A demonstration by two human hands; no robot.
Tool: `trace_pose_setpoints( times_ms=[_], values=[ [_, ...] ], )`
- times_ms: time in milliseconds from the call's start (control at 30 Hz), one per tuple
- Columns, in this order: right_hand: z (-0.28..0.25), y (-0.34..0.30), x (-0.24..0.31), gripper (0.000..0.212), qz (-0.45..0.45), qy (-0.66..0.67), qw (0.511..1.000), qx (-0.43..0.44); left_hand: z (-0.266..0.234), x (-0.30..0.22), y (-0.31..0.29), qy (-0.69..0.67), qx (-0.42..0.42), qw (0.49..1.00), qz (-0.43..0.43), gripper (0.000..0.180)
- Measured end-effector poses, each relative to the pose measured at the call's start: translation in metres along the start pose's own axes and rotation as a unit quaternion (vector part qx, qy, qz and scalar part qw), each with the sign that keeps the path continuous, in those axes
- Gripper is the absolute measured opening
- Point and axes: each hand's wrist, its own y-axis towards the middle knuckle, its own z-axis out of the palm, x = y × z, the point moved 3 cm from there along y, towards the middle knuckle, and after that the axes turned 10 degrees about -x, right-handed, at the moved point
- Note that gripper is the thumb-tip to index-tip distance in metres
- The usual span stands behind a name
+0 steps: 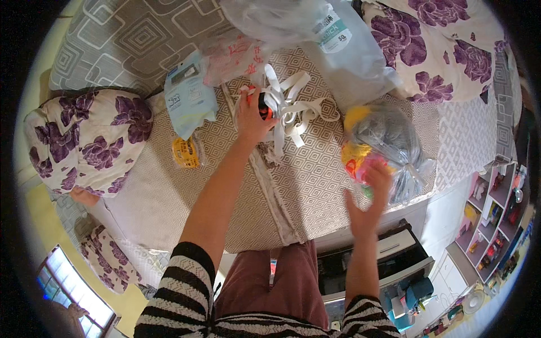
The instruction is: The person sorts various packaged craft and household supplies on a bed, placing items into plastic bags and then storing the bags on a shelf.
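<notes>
My left hand (253, 119) is closed round a black and orange-red object (264, 107), mostly hidden by the fingers, so its kind does not show. Against it and spreading to the right lies a loose tangle of white flat straps (293, 110). My right hand (369, 197), slightly blurred, has thumb and fingers apart with nothing visibly held. It is over the near edge of a clear plastic bag (389, 143) with grey yarn-like material inside. A bright yellow and red patterned packet (356, 158) shows beside the fingers.
On the patterned sofa cover (225, 191) lie a light blue packet (191, 98), a round yellow pack (189, 151) and a large translucent bag (355, 67). Floral cushions (90, 141) flank both sides. A black glass-topped table (372, 253) stands near right, with shelves (490, 219) beyond.
</notes>
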Motion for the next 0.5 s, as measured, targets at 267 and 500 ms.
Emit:
trace_pose_setpoints(
  times_ms=[267, 500],
  values=[
    [0.162, 0.036, -0.103, 0.087, 0.137, 0.039, 0.986, 0.086, 0.027, -0.011, -0.016, -0.161, -0.005, 0.986, 0.036, 0.041],
    [0.171, 0.026, -0.086, 0.084, 0.386, 0.284, 0.850, 0.219, 0.009, -0.049, -0.052, -0.431, 0.277, 0.816, -0.268, 0.038]
  ],
)
